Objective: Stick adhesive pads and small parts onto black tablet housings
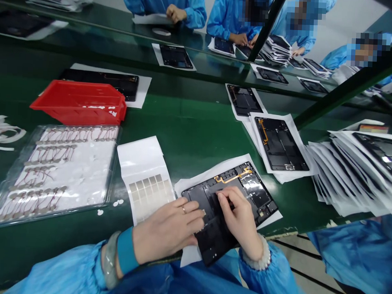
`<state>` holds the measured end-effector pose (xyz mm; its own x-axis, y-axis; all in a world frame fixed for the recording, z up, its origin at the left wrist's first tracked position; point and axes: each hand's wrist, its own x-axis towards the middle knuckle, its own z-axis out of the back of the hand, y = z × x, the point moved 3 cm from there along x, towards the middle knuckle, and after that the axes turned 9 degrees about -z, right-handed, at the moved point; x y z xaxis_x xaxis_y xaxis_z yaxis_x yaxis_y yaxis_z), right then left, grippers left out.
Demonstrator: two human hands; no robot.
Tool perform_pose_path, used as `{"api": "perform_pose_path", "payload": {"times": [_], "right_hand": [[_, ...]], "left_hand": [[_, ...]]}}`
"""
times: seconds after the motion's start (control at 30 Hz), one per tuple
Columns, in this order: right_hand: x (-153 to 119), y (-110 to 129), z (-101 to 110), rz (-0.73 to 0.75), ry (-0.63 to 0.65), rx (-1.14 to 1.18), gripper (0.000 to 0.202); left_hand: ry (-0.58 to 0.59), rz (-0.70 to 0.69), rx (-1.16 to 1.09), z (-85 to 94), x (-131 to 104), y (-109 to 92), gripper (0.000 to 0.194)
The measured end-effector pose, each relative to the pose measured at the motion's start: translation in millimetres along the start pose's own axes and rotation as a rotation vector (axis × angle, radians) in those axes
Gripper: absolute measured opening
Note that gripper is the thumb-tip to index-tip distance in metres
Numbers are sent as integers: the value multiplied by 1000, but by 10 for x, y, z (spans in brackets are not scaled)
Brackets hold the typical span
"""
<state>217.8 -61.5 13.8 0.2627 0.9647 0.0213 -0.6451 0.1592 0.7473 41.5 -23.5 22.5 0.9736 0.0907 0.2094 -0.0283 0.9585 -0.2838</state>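
Note:
A black tablet back housing point(218, 239) with an orange flex cable point(235, 177) lies tilted on a white sheet point(189, 185) at the table's front edge. My left hand point(168, 228) rests on its left side, palm down with the fingers stretched out. Over the middle of the housing, the thumb and index finger of my right hand point(238, 211) are pinched together; whatever is between them is too small to make out. Beside my left hand, a backing sheet point(141, 160) carries rows of greyish square stickers point(150, 186).
To the left are a clear tray point(87, 177) of small round wired parts and a red bin point(77, 100). More housings point(280, 144) on paper and a tall stack point(341, 170) stand right. A green post point(341, 90) rises there. Co-workers in blue point(165, 5) sit opposite.

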Motion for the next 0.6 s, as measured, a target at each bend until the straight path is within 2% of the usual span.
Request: {"api": "perform_pose_path", "payload": {"times": [0.2, 0.6], "right_hand": [[10, 0, 12, 4, 2, 11, 21], [11, -2, 14, 9, -3, 45, 16]], "left_hand": [[-57, 31, -56, -2, -20, 43, 24], [-80, 33, -35, -30, -36, 71, 29]]}}
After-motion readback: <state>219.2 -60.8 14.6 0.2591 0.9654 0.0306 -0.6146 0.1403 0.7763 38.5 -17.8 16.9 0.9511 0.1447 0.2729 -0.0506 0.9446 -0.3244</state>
